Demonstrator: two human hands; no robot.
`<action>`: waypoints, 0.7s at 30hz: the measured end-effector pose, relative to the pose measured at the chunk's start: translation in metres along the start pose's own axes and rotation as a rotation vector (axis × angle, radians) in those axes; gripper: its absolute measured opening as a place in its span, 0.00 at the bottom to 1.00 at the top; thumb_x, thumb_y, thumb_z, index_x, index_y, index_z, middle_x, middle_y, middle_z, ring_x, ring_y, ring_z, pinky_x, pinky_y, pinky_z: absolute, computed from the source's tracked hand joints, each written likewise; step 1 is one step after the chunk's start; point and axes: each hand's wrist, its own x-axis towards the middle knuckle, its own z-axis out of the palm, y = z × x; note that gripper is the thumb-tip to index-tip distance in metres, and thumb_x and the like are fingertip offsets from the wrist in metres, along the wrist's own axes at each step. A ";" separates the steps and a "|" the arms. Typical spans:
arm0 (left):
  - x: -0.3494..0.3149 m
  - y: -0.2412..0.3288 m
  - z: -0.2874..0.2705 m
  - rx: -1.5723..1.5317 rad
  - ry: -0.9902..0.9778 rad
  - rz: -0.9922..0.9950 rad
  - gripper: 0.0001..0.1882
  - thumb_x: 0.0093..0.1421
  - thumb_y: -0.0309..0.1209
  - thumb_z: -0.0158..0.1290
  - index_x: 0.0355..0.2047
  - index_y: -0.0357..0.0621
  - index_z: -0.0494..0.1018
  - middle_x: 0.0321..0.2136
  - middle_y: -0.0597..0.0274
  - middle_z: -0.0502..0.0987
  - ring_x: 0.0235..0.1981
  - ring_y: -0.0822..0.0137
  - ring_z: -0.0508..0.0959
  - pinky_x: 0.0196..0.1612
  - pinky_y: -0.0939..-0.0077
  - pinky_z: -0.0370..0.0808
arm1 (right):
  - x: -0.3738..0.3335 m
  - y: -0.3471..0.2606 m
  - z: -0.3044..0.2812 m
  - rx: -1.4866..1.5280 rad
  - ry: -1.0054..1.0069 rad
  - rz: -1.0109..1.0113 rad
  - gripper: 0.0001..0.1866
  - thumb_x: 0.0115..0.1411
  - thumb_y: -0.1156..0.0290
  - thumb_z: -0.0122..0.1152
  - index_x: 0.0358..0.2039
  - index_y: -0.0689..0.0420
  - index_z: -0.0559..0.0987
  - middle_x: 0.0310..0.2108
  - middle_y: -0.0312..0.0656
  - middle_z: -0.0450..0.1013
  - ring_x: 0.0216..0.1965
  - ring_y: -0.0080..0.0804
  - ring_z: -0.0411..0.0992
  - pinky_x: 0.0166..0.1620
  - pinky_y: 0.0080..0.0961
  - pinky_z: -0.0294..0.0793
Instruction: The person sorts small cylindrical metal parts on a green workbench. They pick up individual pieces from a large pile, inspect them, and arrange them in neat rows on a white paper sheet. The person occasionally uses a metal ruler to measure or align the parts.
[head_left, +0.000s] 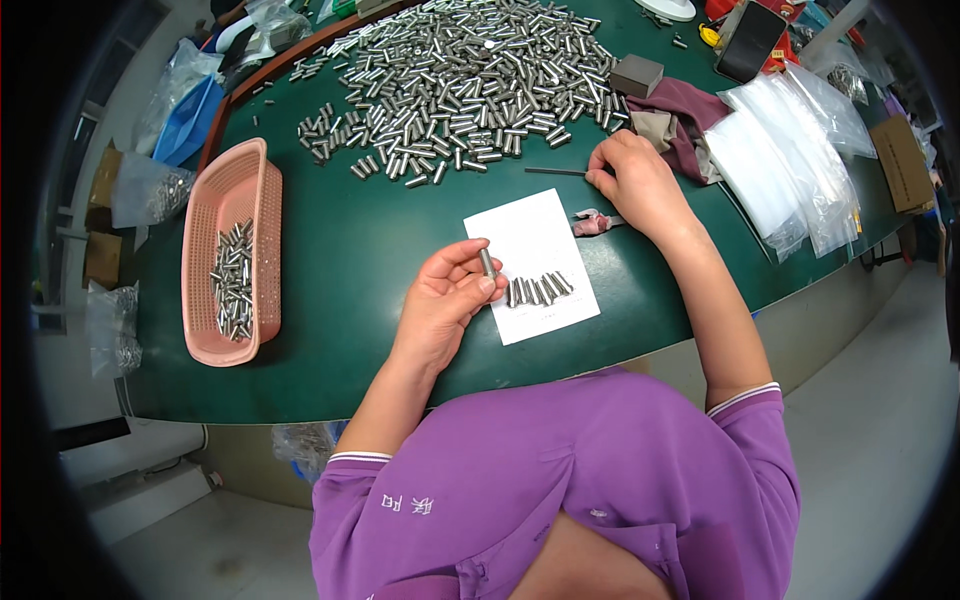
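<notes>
Fairly bright light, glints on metal pins [470, 90], dark fisheye rim, bent edges

Layout of the worktable [345, 235]. A heap of pins [480, 80] is occupying the far middle. To its left and nearer, a basket [266, 255] is standing lengthwise, loose pins [235, 285] lying inside. Before the heap, a sheet of paper [495, 215] is resting near the front edge, bearing a row of pins [538, 290] on its nearer half. At the sheet's left edge, the left hand [440, 300] is holding one pin [488, 263]; beyond its far right corner, the right hand [640, 185] is gripping a rod [552, 171] pointing leftward. Right of the heap, a block [636, 76] is sitting beside a cloth [690, 125]; farther right, plastic bags [790, 165] are lying.
</notes>
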 end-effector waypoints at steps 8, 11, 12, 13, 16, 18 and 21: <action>0.000 -0.003 -0.004 -0.003 -0.015 0.011 0.19 0.58 0.20 0.53 0.51 0.40 0.67 0.37 0.58 0.76 0.37 0.71 0.78 0.43 0.80 0.77 | -0.019 -0.054 -0.031 0.674 -0.216 0.058 0.06 0.61 0.70 0.52 0.35 0.57 0.70 0.25 0.43 0.74 0.29 0.42 0.75 0.33 0.33 0.72; 0.000 -0.002 -0.002 0.031 -0.020 0.025 0.20 0.58 0.19 0.54 0.51 0.41 0.67 0.37 0.58 0.77 0.36 0.71 0.79 0.42 0.80 0.78 | -0.033 -0.072 -0.028 0.508 -0.287 -0.064 0.08 0.60 0.64 0.54 0.34 0.54 0.74 0.25 0.43 0.75 0.28 0.44 0.75 0.32 0.37 0.72; 0.000 -0.002 -0.001 0.046 -0.014 0.030 0.20 0.57 0.19 0.54 0.51 0.40 0.67 0.36 0.57 0.77 0.36 0.71 0.79 0.41 0.79 0.78 | -0.035 -0.075 -0.025 0.448 -0.302 -0.079 0.09 0.59 0.62 0.55 0.34 0.53 0.75 0.24 0.43 0.75 0.27 0.44 0.75 0.32 0.38 0.72; -0.001 -0.002 0.000 0.055 -0.003 0.032 0.20 0.57 0.19 0.55 0.51 0.40 0.67 0.36 0.56 0.77 0.35 0.70 0.79 0.41 0.79 0.78 | -0.037 -0.077 -0.020 0.402 -0.263 -0.101 0.09 0.59 0.60 0.55 0.32 0.52 0.76 0.22 0.42 0.76 0.26 0.44 0.75 0.32 0.39 0.72; -0.002 -0.001 0.002 0.097 0.022 0.029 0.21 0.56 0.18 0.56 0.50 0.38 0.68 0.35 0.55 0.77 0.34 0.69 0.79 0.40 0.78 0.79 | -0.036 -0.079 -0.020 0.344 -0.326 -0.061 0.09 0.58 0.59 0.56 0.30 0.51 0.77 0.20 0.40 0.75 0.24 0.42 0.74 0.31 0.37 0.72; -0.002 -0.002 0.002 0.144 0.023 0.022 0.20 0.56 0.19 0.56 0.50 0.36 0.68 0.34 0.54 0.77 0.33 0.68 0.80 0.39 0.77 0.79 | -0.037 -0.080 -0.019 0.382 -0.353 -0.066 0.10 0.58 0.58 0.56 0.29 0.51 0.78 0.19 0.38 0.75 0.23 0.40 0.74 0.30 0.35 0.71; -0.004 0.001 0.009 0.183 0.045 0.024 0.20 0.55 0.19 0.57 0.49 0.35 0.69 0.33 0.54 0.78 0.33 0.68 0.80 0.38 0.77 0.78 | -0.036 -0.089 -0.013 0.376 -0.336 -0.093 0.10 0.57 0.58 0.58 0.28 0.50 0.78 0.18 0.36 0.75 0.21 0.38 0.73 0.29 0.34 0.71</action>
